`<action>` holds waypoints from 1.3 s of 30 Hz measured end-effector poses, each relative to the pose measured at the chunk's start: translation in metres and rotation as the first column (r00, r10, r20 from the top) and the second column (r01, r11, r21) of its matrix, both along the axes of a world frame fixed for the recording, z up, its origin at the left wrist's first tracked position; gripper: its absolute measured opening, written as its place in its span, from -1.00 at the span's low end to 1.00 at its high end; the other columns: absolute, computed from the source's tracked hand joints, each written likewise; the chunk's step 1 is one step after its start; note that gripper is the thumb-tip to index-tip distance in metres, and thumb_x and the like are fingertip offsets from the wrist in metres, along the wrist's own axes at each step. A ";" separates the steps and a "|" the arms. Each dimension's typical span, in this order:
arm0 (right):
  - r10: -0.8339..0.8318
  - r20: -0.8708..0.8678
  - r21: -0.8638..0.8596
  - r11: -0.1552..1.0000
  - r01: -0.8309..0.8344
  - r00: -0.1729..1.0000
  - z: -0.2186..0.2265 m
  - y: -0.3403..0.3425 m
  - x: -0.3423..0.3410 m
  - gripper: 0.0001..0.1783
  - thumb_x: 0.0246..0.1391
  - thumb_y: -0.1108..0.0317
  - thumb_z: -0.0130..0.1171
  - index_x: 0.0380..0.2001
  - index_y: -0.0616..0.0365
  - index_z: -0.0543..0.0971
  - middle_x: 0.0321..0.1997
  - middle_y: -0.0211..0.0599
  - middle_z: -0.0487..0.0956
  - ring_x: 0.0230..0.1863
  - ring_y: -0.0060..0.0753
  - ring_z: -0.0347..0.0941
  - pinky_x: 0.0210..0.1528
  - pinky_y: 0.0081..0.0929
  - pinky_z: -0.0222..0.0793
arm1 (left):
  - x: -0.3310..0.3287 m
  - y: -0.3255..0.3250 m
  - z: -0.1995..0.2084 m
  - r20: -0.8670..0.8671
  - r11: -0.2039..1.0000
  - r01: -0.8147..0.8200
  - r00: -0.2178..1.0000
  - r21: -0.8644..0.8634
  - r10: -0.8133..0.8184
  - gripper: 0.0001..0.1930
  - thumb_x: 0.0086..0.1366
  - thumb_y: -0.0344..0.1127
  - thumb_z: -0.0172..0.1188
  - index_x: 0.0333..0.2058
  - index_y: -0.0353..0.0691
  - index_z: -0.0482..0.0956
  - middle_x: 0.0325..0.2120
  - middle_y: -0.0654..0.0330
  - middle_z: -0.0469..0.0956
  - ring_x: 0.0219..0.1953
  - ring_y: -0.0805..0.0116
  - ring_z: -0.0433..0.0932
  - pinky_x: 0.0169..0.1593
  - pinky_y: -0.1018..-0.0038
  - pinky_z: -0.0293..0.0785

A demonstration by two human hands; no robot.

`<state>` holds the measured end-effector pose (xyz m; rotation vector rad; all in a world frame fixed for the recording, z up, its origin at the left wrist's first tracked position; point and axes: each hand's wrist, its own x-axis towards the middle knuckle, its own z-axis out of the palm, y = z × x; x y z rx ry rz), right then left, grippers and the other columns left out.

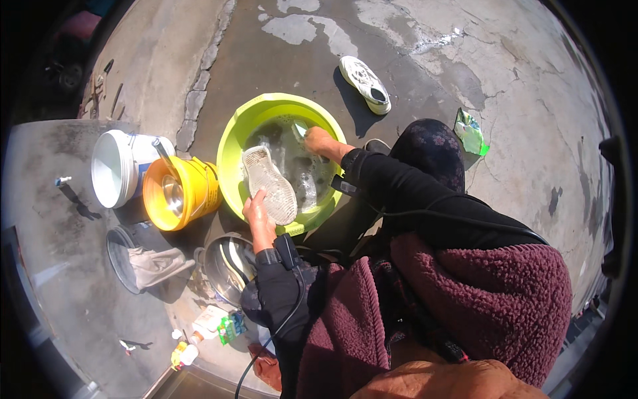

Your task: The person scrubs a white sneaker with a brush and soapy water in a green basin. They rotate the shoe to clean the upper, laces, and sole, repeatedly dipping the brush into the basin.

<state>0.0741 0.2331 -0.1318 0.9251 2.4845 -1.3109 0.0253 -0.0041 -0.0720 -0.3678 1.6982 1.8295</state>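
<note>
My left hand (258,218) is closed round one end of a shoe (271,183), its pale patterned sole turned up, over the left part of a lime-green basin (228,147). Dark, sudsy water (286,156) fills the basin's bottom. Above the water, near the far right rim, my right hand (320,141) grips a small pale-green brush (300,127); its bristles cannot be made out. The brush and the shoe are apart. My right fingers show only in part.
A white sneaker (364,83) lies beyond the basin. White (113,166) and yellow (196,193) buckets stand left. Nearer are a grey tub (121,263) with a cloth, a metal pot (216,266) holding a shoe, and several bottles (206,326). A green packet (470,133) lies right.
</note>
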 end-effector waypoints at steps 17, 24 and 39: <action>-0.181 -0.099 -0.840 0.543 0.015 0.978 0.020 -0.013 -0.026 -0.49 0.25 0.35 -0.01 0.27 0.11 0.41 -0.36 -0.21 0.60 -0.61 -0.60 0.28 -0.63 -0.57 0.22 | -0.005 0.000 -0.004 -0.049 0.997 -0.073 0.996 -0.026 0.072 -0.60 0.18 -0.40 0.28 -0.02 -0.41 0.49 -0.19 0.08 0.57 -0.19 0.21 0.57 -0.08 0.29 0.51; 0.462 -0.598 0.256 0.885 -0.390 0.655 0.105 0.016 -0.076 -0.52 0.27 0.28 -0.03 0.23 0.17 0.41 -0.34 0.07 0.60 -0.36 0.01 0.55 -0.28 -0.18 0.43 | -0.065 0.042 0.051 -0.214 0.986 -0.013 0.976 0.169 0.050 -0.59 0.20 -0.38 0.24 0.02 -0.38 0.47 -0.16 0.09 0.57 -0.15 0.22 0.58 -0.05 0.32 0.52; 0.344 -0.308 0.186 0.936 -0.298 0.887 0.047 0.099 -0.055 -0.43 0.12 0.42 0.00 0.25 0.17 0.36 -0.32 0.13 0.59 -0.24 0.17 0.55 -0.23 -0.02 0.42 | -0.072 0.144 -0.011 -0.158 0.969 0.154 0.980 0.191 -0.125 -0.53 0.29 -0.36 0.16 0.16 -0.31 0.37 -0.04 0.09 0.53 -0.06 0.20 0.54 0.06 0.27 0.46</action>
